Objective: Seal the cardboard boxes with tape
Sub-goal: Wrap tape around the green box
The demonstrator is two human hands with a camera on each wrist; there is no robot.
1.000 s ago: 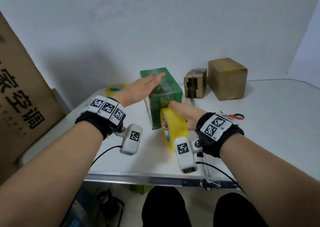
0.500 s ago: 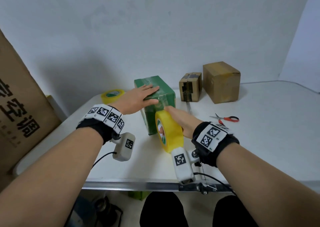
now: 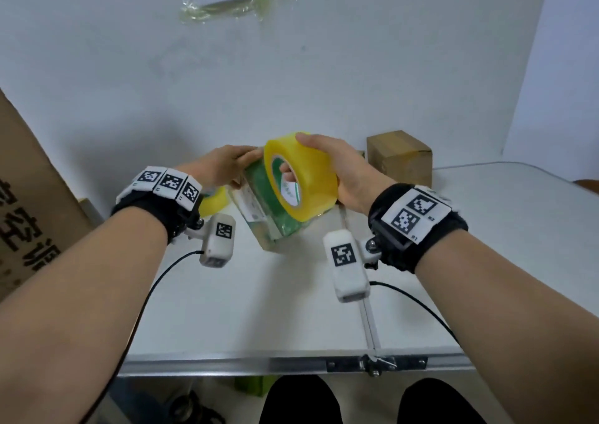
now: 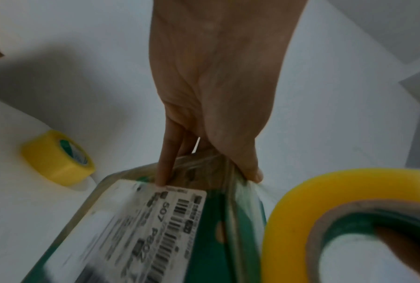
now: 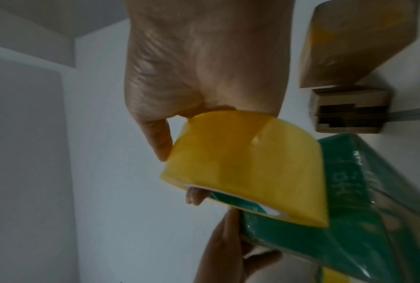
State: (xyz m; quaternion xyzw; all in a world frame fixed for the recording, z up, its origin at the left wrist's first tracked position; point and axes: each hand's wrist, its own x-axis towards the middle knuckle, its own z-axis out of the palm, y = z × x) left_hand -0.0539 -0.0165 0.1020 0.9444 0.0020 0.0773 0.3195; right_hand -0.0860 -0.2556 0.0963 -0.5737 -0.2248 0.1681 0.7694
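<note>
A: From the head view, where does the green box (image 3: 269, 203) sit relative to the hands?

B: It is tipped up off the bench (image 3: 486, 261), long axis running from near-left to far-right. The left hand (image 3: 223, 167) grips its far upper end. The right hand (image 3: 340, 174) holds the tape roll (image 3: 299, 177) directly against the box's upper face, fingers through the core, thumb over the rim. So the roll is already at the box; the left hand is the one that turns it.

A: And the left wrist view?

B: The left hand's fingers (image 4: 165, 162) and thumb pinch the box's end, where clear tape wrinkles over the edge. A white shipping label (image 4: 141, 226) faces the camera, blurred. The spare tape roll (image 4: 58, 159) lies well apart on the bench.

A: The right wrist view?

B: The right hand curls around the roll, thumb on the yellow outer face. The box runs below it, touching. Two brown boxes, the large brown box (image 5: 363, 42) and the small brown box (image 5: 349, 111), stand beyond. I judge the next pass needs the roll drawn along the box's length while the left hand steadies it.
</note>
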